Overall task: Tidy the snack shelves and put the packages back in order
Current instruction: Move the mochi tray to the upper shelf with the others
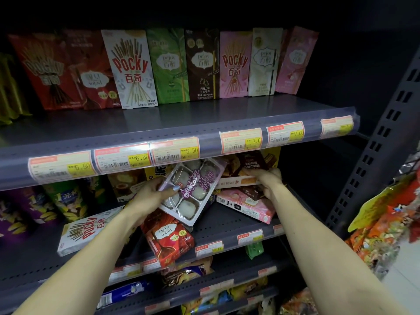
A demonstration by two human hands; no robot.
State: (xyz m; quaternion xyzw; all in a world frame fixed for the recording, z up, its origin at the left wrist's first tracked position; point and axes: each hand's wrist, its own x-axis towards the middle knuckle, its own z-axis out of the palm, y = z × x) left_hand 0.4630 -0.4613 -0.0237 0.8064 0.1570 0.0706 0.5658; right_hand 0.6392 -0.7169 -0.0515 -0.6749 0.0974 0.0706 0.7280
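Observation:
My left hand grips a clear tray of round white cakes with a purple label, held tilted above the middle shelf. My right hand reaches under the upper shelf and grips a brown-and-white cake box lying on top of a pink box. A red Pejoy box lies askew at the shelf's front edge. Left of it a white Pocky box lies flat. On the top shelf a row of Pocky and Pejoy boxes stands upright.
Price tags line the top shelf rail. Green and purple snack cups stand at the middle shelf's left. Lower shelves hold more packets. Hanging orange snack bags crowd the right side beside the grey perforated upright.

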